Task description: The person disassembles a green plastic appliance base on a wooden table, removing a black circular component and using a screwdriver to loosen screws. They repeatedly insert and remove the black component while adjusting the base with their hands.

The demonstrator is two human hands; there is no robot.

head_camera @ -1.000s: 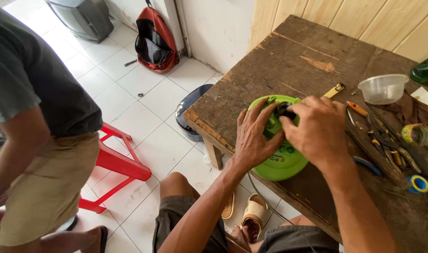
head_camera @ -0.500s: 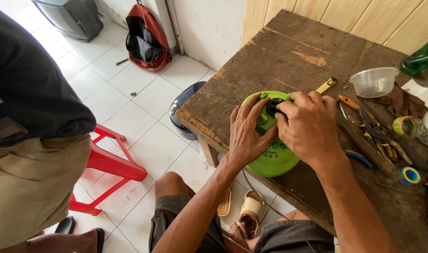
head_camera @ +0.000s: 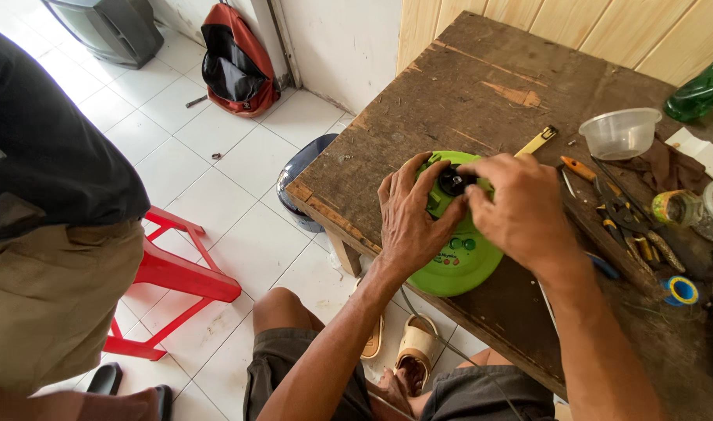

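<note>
At the far left a person in a dark shirt (head_camera: 52,148) and tan shorts stands on the white tiled floor (head_camera: 216,187), with a red plastic stool (head_camera: 173,277) tipped over just beside them. Further back a red and black bag (head_camera: 235,66) leans at the foot of the wall.

My left hand (head_camera: 411,222) lies on the left side of the green round casing (head_camera: 458,257), fingers spread and pressed flat against it. The casing sits near the front edge of the worn wooden bench (head_camera: 466,86), its lower rim hanging slightly over the edge above my knees. My right hand (head_camera: 516,210) comes in over the top of it, thumb and fingertips pinching the black knob (head_camera: 452,182) at the casing's centre. Small round buttons show on the green face below my hands.

Behind my right hand a yellow-handled tool (head_camera: 537,142) lies on the bench. Further right stands a clear plastic bowl (head_camera: 622,132), then a pile of pliers and screwdrivers (head_camera: 622,218), a green bottle (head_camera: 700,90) at the back, and a roll of tape (head_camera: 680,290) near the right edge.
</note>
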